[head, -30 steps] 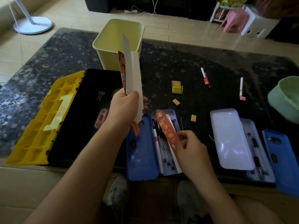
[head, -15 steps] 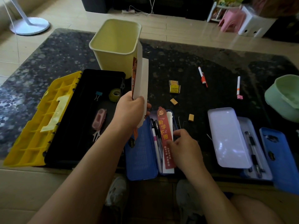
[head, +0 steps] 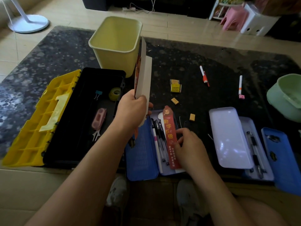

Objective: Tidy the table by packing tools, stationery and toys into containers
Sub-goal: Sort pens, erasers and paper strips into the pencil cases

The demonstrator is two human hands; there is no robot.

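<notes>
My left hand (head: 132, 110) grips a stack of long white-backed cards (head: 143, 75) upright above the table. An open blue pencil case (head: 141, 154) lies at the front edge with several pens (head: 157, 134) in its tray. A red bookmark (head: 168, 128) with a cartoon face lies flat in that tray. My right hand (head: 190, 147) holds the bookmark's right edge with curled fingertips.
An open black toolbox (head: 78, 115) with a yellow lid (head: 40, 121) sits at the left, a yellow bin (head: 115, 46) behind it. A second blue pencil case (head: 281, 157) with a white tray (head: 228, 137) lies right. Markers (head: 204, 75), erasers (head: 175, 100) and a green bowl (head: 285, 98) are spread beyond.
My right hand has lowered the red bookmark from a tilt until it lies flat in the pencil case tray. The left hand's cards have swung slightly right.
</notes>
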